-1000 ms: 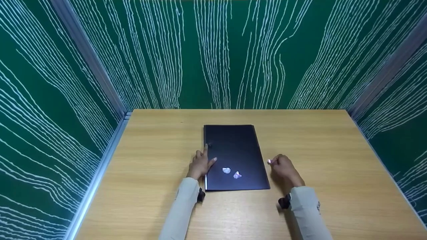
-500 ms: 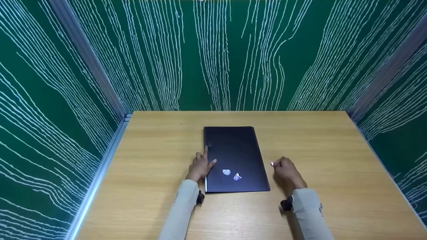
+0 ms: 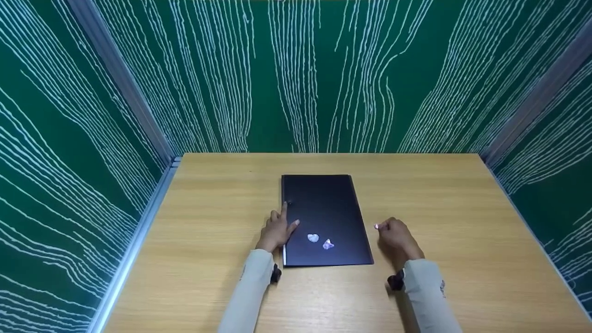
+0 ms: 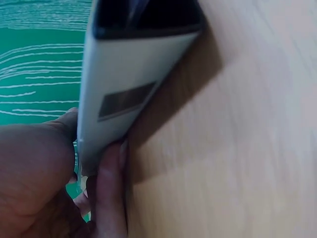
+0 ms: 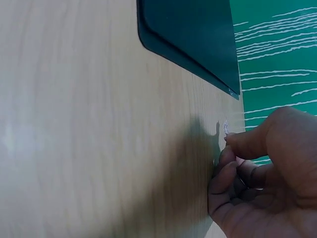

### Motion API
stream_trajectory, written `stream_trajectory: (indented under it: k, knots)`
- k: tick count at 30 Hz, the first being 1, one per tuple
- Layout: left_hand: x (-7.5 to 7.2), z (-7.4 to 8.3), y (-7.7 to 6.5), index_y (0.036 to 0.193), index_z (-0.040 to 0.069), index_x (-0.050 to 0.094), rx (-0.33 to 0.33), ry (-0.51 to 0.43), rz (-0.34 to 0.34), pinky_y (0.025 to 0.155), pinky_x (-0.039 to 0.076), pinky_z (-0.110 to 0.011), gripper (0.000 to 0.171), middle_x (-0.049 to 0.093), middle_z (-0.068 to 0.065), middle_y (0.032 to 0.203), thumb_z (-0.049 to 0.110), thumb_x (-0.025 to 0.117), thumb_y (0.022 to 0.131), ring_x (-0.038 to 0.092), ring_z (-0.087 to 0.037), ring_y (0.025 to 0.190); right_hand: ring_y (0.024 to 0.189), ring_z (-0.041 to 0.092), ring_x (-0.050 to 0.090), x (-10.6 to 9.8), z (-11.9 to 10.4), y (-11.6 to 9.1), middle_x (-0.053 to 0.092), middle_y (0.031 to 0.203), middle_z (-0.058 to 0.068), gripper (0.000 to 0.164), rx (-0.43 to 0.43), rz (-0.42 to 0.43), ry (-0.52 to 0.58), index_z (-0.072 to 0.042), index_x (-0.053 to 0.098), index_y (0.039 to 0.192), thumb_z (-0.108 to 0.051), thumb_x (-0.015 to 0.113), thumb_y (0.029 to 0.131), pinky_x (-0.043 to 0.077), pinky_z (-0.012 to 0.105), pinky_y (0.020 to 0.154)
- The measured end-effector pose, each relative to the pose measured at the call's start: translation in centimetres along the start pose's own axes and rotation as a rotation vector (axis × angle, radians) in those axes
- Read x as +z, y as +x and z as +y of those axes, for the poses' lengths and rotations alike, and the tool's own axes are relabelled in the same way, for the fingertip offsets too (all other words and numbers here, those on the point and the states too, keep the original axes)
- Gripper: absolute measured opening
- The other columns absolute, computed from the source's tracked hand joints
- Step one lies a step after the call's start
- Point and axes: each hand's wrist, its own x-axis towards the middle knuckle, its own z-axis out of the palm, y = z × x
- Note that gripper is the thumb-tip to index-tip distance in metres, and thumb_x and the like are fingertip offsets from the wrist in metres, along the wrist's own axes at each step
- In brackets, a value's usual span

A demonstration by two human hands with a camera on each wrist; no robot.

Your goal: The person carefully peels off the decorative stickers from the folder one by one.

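Observation:
A black ring binder (image 3: 323, 199) lies flat with its pale spine (image 4: 129, 64) to the left; the spine bears a dark label. My left hand (image 3: 275, 231) rests on that left edge, thumb on the cover and fingers laid along the spine. Near the binder's front, a shiny heart-shaped sticker (image 3: 313, 238) sits on the cover beside an iridescent sticker (image 3: 328, 244) of unclear shape. To the right of the binder, my right hand (image 3: 397, 237) pinches a small shiny sticker (image 5: 226, 127) between thumb and fingertip, just above the table.
The binder lies on a wooden table (image 3: 222, 194). Green walls (image 3: 259, 92) with white wavy lines stand behind and at both sides, with metal posts (image 3: 125, 78) at the corners. Both wrists wear a black strap-mounted device (image 3: 396, 280).
My right hand has drawn slightly right, away from the binder, with the small sticker still pinched. The left hand, the binder and the two stickers on the cover have stayed in place.

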Motion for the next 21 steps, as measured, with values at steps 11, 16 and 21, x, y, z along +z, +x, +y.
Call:
stream_trajectory:
  k: [11, 16, 21]
  knots:
    - [-0.14, -0.09, -0.06, 0.161, 0.015, 0.014, 0.004, 0.011, -0.001, 0.081, 0.049, -0.050, 0.075, 0.044, -0.020, 0.125, 0.050, 0.046, 0.103, 0.052, -0.034, 0.106, 0.055, 0.011, 0.031, -0.05, 0.25, 0.84, 0.030, 0.056, -0.007, 0.039, -0.015, -0.010, 0.028, -0.016, 0.038, 0.058, -0.007, 0.050, 0.094, 0.028, 0.027, 0.054]
    - [-0.01, -0.22, -0.13, 0.161, 0.015, 0.016, 0.008, 0.015, 0.010, 0.080, 0.049, -0.051, 0.075, 0.045, -0.020, 0.124, 0.050, 0.047, 0.102, 0.053, -0.034, 0.105, 0.058, 0.014, 0.036, 0.12, 0.14, 0.59, 0.038, 0.063, -0.003, 0.032, 0.041, -0.010, 0.045, -0.013, 0.044, 0.065, -0.010, 0.049, 0.096, 0.031, 0.027, 0.055]
    - [-0.07, -0.13, -0.27, 0.160, 0.015, 0.017, 0.017, 0.018, 0.010, 0.078, 0.049, -0.051, 0.074, 0.045, -0.019, 0.122, 0.049, 0.047, 0.102, 0.053, -0.035, 0.104, 0.055, 0.014, 0.035, 0.05, -0.02, 0.55, 0.035, 0.060, -0.003, 0.036, 0.074, -0.027, 0.022, -0.015, 0.039, 0.062, -0.012, 0.044, 0.097, 0.033, 0.028, 0.053]
